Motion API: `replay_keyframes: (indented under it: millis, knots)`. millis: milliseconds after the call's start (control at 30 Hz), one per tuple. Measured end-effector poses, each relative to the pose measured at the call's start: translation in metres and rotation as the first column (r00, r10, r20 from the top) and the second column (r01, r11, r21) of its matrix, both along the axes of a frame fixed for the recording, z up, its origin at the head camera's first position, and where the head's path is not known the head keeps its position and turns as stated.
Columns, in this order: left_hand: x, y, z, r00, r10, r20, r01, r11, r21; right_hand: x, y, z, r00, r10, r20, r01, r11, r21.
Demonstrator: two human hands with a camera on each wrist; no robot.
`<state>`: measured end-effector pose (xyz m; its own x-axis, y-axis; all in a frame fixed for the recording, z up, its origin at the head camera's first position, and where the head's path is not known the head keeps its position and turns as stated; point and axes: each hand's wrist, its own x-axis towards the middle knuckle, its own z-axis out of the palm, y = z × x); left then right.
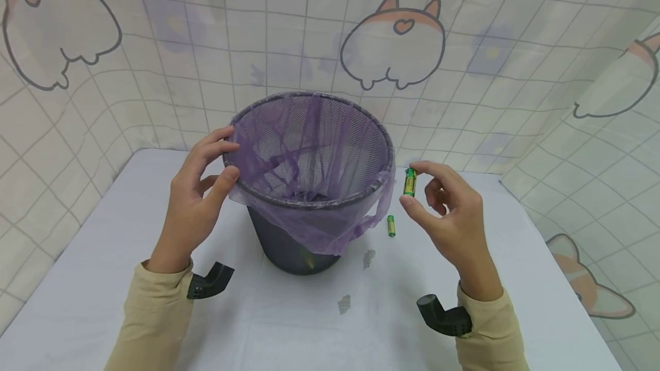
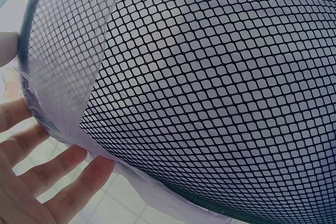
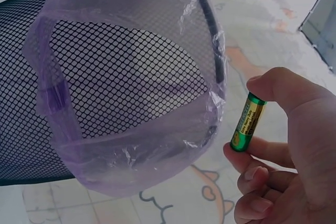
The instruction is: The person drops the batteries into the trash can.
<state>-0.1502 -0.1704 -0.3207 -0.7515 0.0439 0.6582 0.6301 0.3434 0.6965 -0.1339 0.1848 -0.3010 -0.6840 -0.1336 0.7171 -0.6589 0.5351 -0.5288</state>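
Observation:
A black mesh wastebasket [image 1: 294, 245] stands upright, lined with a thin purple plastic bag [image 1: 330, 228] folded over its rim. My left hand [image 1: 198, 193] rests at the left of the rim, fingers spread and fingertips touching the bag-covered edge; the left wrist view shows these fingers [image 2: 68, 187] fairly straight against it. To the right of the basket, my right hand [image 1: 454, 216] pinches a green and gold battery [image 1: 409, 182] end to end between thumb and index finger. In the right wrist view this battery [image 3: 248, 123] is held apart from the bag, beside the rim.
A second green battery [image 1: 391, 226] lies on the white tabletop [image 1: 247, 325], right of the basket. Two small grey patches [image 1: 369, 259] mark the surface in front. A tile-patterned curtain [image 1: 289, 33] with cartoon animals encloses the back and sides.

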Motion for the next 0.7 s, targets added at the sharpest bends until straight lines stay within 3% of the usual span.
replay_keyframes:
  millis: [200,700]
  knots:
    - [0.0,0.0,0.0,1.0,-0.003,0.002,0.003,1.0,0.002,-0.002,-0.003,0.003,0.998,0.039,-0.044,-0.04,0.999,-0.032]
    - [0.0,0.0,0.0,1.0,0.004,-0.003,-0.004,1.0,-0.008,-0.006,-0.014,0.013,0.996,0.067,-0.061,-0.068,0.997,-0.025]
